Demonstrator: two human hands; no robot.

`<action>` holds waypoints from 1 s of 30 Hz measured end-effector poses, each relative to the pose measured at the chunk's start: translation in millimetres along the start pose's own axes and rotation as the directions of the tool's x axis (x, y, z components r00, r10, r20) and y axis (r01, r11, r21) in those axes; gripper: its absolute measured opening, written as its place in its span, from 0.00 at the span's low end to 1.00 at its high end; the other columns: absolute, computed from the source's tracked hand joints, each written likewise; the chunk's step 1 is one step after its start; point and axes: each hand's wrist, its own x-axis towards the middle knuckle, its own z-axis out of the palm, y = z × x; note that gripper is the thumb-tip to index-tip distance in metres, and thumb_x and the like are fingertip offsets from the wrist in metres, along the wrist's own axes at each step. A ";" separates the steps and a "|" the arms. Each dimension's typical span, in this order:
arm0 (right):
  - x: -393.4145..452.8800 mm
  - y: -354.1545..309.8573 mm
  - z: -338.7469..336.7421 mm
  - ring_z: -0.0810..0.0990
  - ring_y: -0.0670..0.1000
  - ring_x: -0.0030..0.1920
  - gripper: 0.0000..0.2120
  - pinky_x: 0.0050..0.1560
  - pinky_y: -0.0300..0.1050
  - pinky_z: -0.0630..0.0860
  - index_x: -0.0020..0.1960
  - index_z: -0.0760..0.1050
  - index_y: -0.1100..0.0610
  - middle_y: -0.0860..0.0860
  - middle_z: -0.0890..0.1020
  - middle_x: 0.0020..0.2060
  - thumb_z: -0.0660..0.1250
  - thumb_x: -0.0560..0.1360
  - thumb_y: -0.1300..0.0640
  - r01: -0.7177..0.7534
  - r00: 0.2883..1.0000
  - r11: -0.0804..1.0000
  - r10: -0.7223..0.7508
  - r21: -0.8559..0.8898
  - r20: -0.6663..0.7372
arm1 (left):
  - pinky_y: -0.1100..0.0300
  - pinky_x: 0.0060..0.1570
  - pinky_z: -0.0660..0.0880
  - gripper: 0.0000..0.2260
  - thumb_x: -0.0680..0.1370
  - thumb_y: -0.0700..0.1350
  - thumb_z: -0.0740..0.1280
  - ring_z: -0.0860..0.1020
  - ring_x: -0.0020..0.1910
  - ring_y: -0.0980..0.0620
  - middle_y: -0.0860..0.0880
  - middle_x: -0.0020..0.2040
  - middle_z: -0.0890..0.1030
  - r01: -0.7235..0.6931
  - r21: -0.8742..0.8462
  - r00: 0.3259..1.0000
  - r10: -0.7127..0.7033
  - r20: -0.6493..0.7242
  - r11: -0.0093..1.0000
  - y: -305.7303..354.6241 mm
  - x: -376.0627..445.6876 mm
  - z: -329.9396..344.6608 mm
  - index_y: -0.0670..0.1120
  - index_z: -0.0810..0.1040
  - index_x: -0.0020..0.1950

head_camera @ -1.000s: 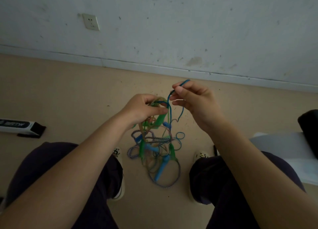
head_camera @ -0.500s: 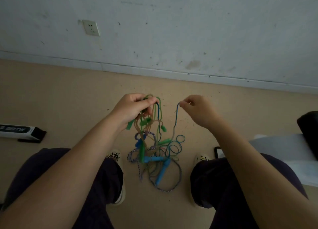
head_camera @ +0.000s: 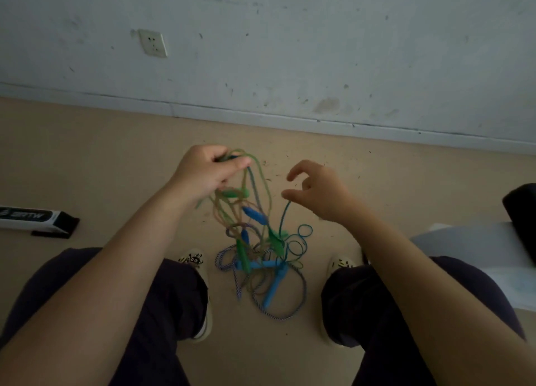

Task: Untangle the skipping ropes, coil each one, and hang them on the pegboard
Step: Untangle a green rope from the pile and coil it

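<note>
A tangle of skipping ropes (head_camera: 255, 240) hangs from my left hand (head_camera: 203, 174) down to the beige floor between my feet. My left hand grips the upper loops, green and tan cords. Blue handles (head_camera: 274, 287), green handles (head_camera: 242, 255) and a striped blue-white rope (head_camera: 301, 298) lie in the lower part on the floor. A thin blue cord (head_camera: 282, 220) rises from the pile to just under the thumb of my right hand (head_camera: 322, 191). That hand's thumb and index finger are apart and loosely curled, holding nothing that I can see.
A black-and-white box (head_camera: 32, 219) lies on the floor at the left. A white sheet (head_camera: 478, 255) and a black object (head_camera: 522, 211) are at the right. My knees and shoes flank the pile. The wall with a socket (head_camera: 152, 43) stands ahead.
My right hand, which pinched the thin blue cord and drew it to the right, has opened its fingers. My left hand lifted the tangle slightly and moved left.
</note>
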 end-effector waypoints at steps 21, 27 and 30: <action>-2.5 -9.2 4.2 0.82 0.59 0.56 0.14 0.62 0.51 0.78 0.61 0.76 0.64 0.59 0.83 0.54 0.57 0.80 0.69 -0.090 0.977 0.270 -0.164 0.959 0.138 | 0.50 0.58 0.80 0.30 0.64 0.54 0.80 0.84 0.53 0.52 0.51 0.58 0.82 0.093 -0.082 0.944 -0.062 0.325 0.992 -11.6 -11.8 50.1 0.53 0.77 0.64; -1.8 -8.8 -0.2 0.85 0.54 0.49 0.08 0.54 0.49 0.81 0.52 0.80 0.60 0.55 0.86 0.45 0.65 0.77 0.69 0.070 0.997 0.532 -0.048 0.844 -0.052 | 0.53 0.54 0.81 0.16 0.76 0.45 0.74 0.83 0.53 0.52 0.50 0.54 0.84 0.138 -0.059 0.929 -0.108 0.353 0.989 -10.9 -11.5 53.0 0.47 0.80 0.63; -0.3 -6.2 -1.6 0.79 0.48 0.34 0.04 0.38 0.41 0.75 0.50 0.82 0.58 0.54 0.82 0.35 0.69 0.77 0.64 0.103 0.985 0.753 0.012 0.650 -0.170 | 0.55 0.53 0.81 0.10 0.79 0.47 0.71 0.84 0.52 0.51 0.51 0.51 0.86 0.136 -0.088 0.951 -0.105 0.291 0.987 -10.9 -12.4 53.6 0.48 0.83 0.58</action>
